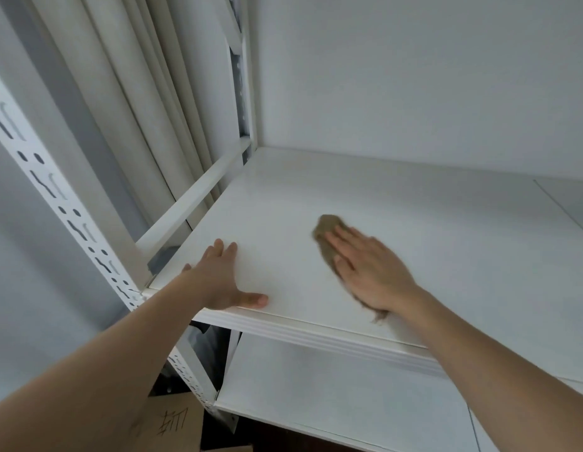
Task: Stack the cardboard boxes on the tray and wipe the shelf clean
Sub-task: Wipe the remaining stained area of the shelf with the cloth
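Note:
A white shelf board [414, 223] fills the middle of the view. My right hand [370, 269] lies flat with straight fingers on a brown cloth [326, 231], pressing it onto the board; the cloth sticks out beyond the fingertips and behind the wrist. My left hand [221, 278] rests flat on the board near its front left corner, thumb along the front edge. A cardboard box [176, 422] with black handwriting shows at the bottom, left of the shelf unit and partly hidden by my left arm. No tray is in view.
A white perforated upright [55, 197] of the shelf unit runs down the left. A side rail [192, 200] borders the board's left edge. Pale curtains [146, 93] hang behind. A lower white shelf [332, 396] lies beneath. A white wall [414, 76] backs the shelf.

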The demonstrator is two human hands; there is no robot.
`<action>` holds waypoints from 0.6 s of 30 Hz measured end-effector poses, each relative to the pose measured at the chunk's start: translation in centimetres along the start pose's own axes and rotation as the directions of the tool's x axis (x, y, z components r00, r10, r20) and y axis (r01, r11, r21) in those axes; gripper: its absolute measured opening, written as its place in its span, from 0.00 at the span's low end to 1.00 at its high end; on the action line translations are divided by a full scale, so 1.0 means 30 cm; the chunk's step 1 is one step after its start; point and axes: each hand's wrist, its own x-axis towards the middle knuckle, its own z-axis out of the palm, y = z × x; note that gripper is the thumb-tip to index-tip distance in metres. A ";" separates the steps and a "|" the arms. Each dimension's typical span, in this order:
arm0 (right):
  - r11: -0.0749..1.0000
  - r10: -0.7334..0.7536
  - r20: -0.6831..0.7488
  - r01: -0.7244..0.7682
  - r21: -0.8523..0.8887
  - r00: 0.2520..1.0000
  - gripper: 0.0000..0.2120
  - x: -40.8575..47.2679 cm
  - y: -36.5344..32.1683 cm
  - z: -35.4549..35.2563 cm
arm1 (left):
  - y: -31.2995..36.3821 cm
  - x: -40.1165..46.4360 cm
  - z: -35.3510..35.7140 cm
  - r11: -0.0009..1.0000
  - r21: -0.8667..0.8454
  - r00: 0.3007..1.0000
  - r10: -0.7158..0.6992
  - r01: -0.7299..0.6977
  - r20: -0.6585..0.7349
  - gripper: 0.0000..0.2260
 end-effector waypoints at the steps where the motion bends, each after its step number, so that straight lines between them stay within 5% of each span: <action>1: 0.997 0.080 -0.010 -0.080 -0.007 0.997 0.25 0.026 0.027 -0.004 | -0.015 -0.009 0.007 1.000 -0.013 1.000 0.012 -0.012 0.017 0.53; 5: 0.973 0.229 -0.020 -0.230 -0.011 0.973 0.26 0.139 0.010 0.014 | -0.042 0.005 0.027 0.999 0.038 0.997 0.016 -0.019 0.073 0.51; 14: 0.987 -0.154 0.034 0.153 0.042 0.987 0.24 0.011 -0.093 0.017 | -0.024 0.019 0.056 0.999 0.026 0.999 -0.047 0.047 0.010 0.35; 18: 0.999 0.042 0.004 -0.042 0.023 0.999 0.24 0.038 0.031 -0.005 | -0.022 0.019 0.055 0.999 0.011 0.999 -0.043 0.043 0.000 0.32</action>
